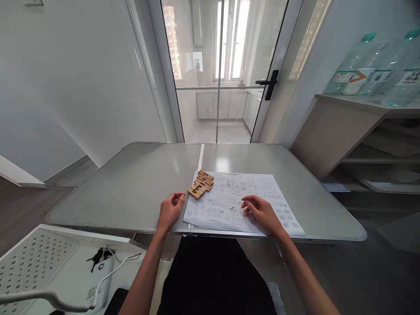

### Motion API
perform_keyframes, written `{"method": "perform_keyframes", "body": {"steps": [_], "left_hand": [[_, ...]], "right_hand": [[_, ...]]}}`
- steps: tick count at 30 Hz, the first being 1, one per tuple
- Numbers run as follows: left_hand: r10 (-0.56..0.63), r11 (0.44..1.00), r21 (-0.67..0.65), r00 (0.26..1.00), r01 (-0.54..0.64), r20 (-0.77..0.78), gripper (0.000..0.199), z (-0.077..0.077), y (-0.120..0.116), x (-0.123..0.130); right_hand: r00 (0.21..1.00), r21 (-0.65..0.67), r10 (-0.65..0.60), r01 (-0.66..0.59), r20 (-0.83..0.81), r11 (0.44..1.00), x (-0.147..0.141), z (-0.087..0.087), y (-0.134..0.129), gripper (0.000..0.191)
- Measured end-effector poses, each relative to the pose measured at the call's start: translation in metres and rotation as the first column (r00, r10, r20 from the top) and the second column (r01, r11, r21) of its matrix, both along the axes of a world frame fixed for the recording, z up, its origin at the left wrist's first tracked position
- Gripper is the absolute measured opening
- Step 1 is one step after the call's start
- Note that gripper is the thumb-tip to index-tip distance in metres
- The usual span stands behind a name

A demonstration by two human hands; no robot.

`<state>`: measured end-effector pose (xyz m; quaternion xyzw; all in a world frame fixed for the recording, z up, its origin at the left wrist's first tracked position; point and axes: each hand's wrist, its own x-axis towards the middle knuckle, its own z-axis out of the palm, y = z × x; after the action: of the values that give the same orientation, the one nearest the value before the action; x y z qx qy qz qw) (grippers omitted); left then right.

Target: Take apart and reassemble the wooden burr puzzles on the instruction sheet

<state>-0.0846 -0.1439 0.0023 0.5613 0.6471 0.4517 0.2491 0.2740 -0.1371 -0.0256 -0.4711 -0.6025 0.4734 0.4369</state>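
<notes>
My left hand (172, 208) rests on the table just left of the wooden pieces, its fingers curled into a loose fist with nothing visible in them. Wooden puzzle pieces (200, 184), light brown and notched, lie fitted against each other on the upper left corner of a printed sheet (226, 218). Over the sheet's right half lies my right hand (258, 211), fingers half bent and slightly apart, holding nothing that I can see. Small printed figures cover the sheet, and two dark marks show near its middle.
The grey folding table (141, 175) has a seam down its middle. A white basket (42, 245) at lower left holds keys (98, 258), a white power bank (102, 280) and a cable. At right, a shelf (348, 118) carries plastic bottles (354, 70). A glass door (219, 70) stands beyond.
</notes>
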Motion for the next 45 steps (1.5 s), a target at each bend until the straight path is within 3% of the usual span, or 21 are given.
{"method": "perform_keyframes", "body": {"steps": [45], "left_hand": [[0.005, 1.0, -0.005, 1.0, -0.005, -0.029, 0.04, 0.0043, -0.003, 0.0017]], "right_hand": [[1.0, -0.009, -0.012, 0.011, -0.023, 1.0, 0.0, -0.0016, 0.0001, 0.042]]}}
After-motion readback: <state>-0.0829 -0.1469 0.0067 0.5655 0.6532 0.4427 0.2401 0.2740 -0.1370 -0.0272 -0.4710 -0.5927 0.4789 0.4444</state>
